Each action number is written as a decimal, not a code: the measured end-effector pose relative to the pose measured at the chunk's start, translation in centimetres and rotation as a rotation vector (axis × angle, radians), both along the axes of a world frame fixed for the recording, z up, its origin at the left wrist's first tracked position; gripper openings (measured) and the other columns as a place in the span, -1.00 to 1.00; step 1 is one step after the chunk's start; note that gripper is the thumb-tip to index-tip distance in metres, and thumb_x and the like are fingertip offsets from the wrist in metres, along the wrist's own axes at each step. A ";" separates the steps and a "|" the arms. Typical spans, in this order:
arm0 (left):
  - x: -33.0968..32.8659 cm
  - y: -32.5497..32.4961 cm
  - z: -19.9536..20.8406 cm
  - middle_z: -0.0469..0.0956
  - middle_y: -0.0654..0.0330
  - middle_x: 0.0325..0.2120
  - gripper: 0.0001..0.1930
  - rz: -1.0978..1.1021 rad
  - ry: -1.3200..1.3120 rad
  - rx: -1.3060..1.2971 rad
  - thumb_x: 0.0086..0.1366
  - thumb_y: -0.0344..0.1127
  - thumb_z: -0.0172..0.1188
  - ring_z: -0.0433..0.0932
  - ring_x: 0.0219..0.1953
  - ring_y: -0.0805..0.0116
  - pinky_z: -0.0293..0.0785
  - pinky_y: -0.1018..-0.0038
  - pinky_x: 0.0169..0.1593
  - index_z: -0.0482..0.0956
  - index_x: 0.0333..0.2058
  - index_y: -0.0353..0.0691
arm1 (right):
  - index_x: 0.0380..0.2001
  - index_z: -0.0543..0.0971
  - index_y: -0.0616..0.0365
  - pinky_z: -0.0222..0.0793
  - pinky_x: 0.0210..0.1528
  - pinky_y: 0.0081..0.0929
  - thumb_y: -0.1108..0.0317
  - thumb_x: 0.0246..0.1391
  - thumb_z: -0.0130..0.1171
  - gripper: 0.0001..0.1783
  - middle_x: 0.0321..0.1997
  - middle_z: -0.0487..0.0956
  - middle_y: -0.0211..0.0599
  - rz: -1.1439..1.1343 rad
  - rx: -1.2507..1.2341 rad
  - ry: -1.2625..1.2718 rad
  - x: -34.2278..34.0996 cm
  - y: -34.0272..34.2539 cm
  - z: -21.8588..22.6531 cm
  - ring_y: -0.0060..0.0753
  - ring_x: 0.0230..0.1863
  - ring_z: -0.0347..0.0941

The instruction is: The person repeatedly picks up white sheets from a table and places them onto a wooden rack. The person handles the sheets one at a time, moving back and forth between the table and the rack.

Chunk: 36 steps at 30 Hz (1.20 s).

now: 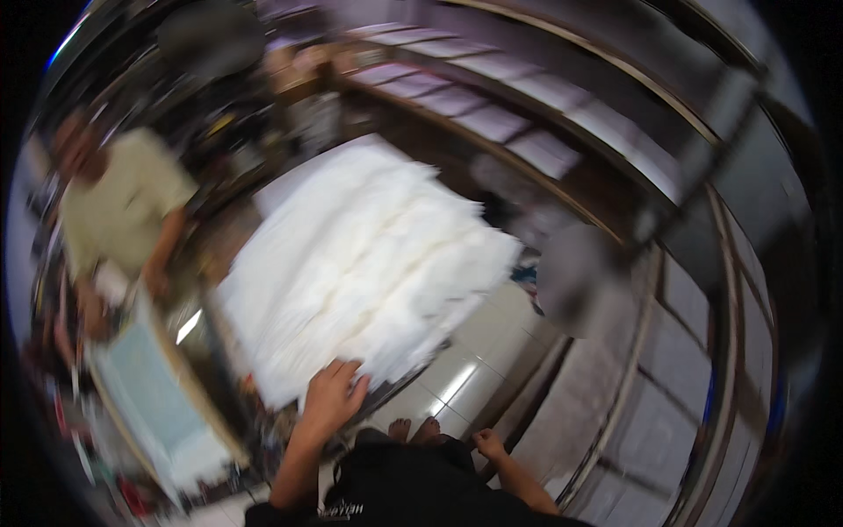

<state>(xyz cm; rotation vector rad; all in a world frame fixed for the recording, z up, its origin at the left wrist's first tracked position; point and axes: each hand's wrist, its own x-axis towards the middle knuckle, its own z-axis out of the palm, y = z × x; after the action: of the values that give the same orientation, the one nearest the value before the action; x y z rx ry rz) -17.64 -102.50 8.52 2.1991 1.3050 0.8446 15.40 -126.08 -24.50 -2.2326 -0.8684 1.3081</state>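
A broad, uneven stack of thin white sheets [360, 255] fills the middle of the view, its layered edges ragged on the right. My left hand [334, 395] is at the stack's near edge, thumb apart from the fingers, and no sheet shows gripped in it. The fingertips overlap the white surface; blur hides whether they press on it. Lower right, away from the stack, my right hand [489, 442] hangs beside my body with its fingers curled in and nothing visible in them.
At the left a person in a pale yellow shirt [127, 198] stands behind a framed, pale blue panel [162, 395]. Shelves with flat white pieces [492, 123] line the far right. Racks of pale panels [650, 413] stand on the right. Glossy tiled floor [457, 369] shows near my bare feet.
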 end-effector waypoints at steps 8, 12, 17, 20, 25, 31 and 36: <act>-5.3 -0.8 0.2 0.50 0.02 -0.33 -0.73 0.159 0.026 0.028 0.23 -0.26 0.22 0.55 -0.34 -0.04 0.50 0.21 -0.21 0.55 -0.17 -0.31 | -0.20 0.55 0.31 0.38 -0.49 -0.41 0.24 0.18 0.12 -0.69 -0.53 0.52 -0.24 0.196 -0.017 0.043 -1.2 -0.3 0.5 -0.41 -0.56 0.47; -6.1 0.0 -0.8 0.50 0.03 -0.29 -0.72 0.197 -0.048 0.101 0.20 -0.30 0.25 0.54 -0.23 0.03 0.49 0.25 -0.16 0.55 -0.16 -0.32 | -0.18 0.55 0.36 0.39 -0.51 -0.42 0.25 0.14 0.15 -0.66 -0.49 0.56 -0.22 0.212 0.028 0.026 -0.1 -1.1 1.2 -0.43 -0.57 0.46; -6.3 1.0 -1.0 0.48 0.02 -0.29 -0.72 0.186 -0.046 0.088 0.21 -0.30 0.24 0.53 -0.24 0.03 0.48 0.23 -0.16 0.55 -0.18 -0.36 | -0.22 0.56 0.40 0.43 -0.45 -0.41 0.26 0.11 0.16 -0.65 -0.48 0.57 -0.19 0.079 -0.053 -0.070 -0.9 -1.7 4.3 -0.38 -0.53 0.49; -5.8 2.2 -0.8 0.50 0.04 -0.24 -0.71 0.157 -0.013 0.075 0.22 -0.28 0.24 0.54 -0.20 0.03 0.49 0.27 -0.13 0.55 -0.15 -0.34 | -0.35 0.57 0.37 0.43 -0.45 -0.39 0.25 0.11 0.14 -0.69 -0.52 0.57 -0.19 0.042 -0.067 -0.071 -0.6 -3.1 4.0 -0.35 -0.53 0.50; -4.3 3.8 -0.5 0.50 0.04 -0.24 -0.72 0.111 -0.059 0.068 0.23 -0.28 0.23 0.55 -0.22 0.05 0.50 0.28 -0.15 0.56 -0.16 -0.34 | -0.52 0.50 0.29 0.39 -0.50 -0.31 0.31 0.09 0.07 -0.76 -0.59 0.53 -0.17 0.109 -0.157 -0.188 -1.1 -5.1 2.6 -0.35 -0.56 0.47; -4.1 4.2 0.5 0.51 0.05 -0.26 -0.73 0.117 -0.069 0.057 0.21 -0.31 0.25 0.55 -0.25 0.07 0.50 0.30 -0.17 0.56 -0.15 -0.32 | -0.51 0.50 0.29 0.34 -0.53 -0.31 0.32 0.06 0.11 -0.77 -0.57 0.53 -0.19 -0.068 -0.133 -0.054 -2.8 -3.1 6.0 -0.37 -0.57 0.43; -3.9 6.1 3.2 0.51 0.01 -0.29 -0.73 0.143 -0.024 0.258 0.15 -0.36 0.28 0.53 -0.23 0.01 0.48 0.27 -0.15 0.55 -0.17 -0.33 | -0.38 0.54 0.36 0.40 -0.47 -0.30 0.34 0.06 0.15 -0.77 -0.53 0.56 -0.18 -0.073 -0.021 -0.018 -1.4 -4.2 2.9 -0.32 -0.52 0.49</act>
<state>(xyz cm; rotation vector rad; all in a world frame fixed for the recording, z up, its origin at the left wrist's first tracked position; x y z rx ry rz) -21.51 -96.38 11.76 2.3004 1.4237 1.1468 13.99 -130.30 -21.59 -2.2733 -0.7747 1.2719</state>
